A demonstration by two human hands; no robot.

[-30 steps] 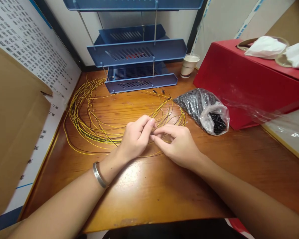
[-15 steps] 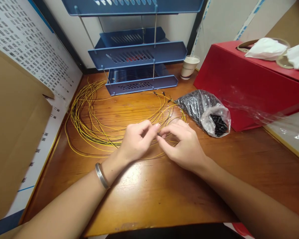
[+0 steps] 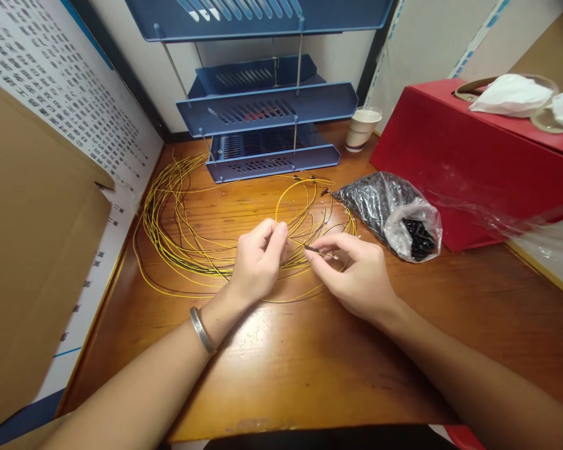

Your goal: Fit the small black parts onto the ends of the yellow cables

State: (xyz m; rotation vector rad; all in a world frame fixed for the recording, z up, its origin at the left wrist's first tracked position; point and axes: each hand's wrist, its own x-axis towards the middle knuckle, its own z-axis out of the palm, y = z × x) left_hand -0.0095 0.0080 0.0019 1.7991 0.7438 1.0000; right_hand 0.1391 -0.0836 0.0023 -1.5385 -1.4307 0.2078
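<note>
My left hand is closed in a pinch on a yellow wire, which arcs up above the fingers. Between thumb and forefinger my right hand grips a small black sleeve that sits at the wire's end, just right of the left fingertips. Behind and beneath both hands lies a loose coil of yellow and dark wires on the wooden table. Several wire ends with black tips rest at the coil's far right. A clear plastic bag full of small black pieces lies right of my right hand, its mouth open.
A blue tiered tray rack stands at the back, with a paper cup beside it. On the right is a red box with tape rolls and white tissue on top. Cardboard leans at the left.
My hands have drawn slightly apart, bringing the black sleeve into sight in my right fingers. A yellow wire loop now rises above my left hand. The view has shifted a little.
</note>
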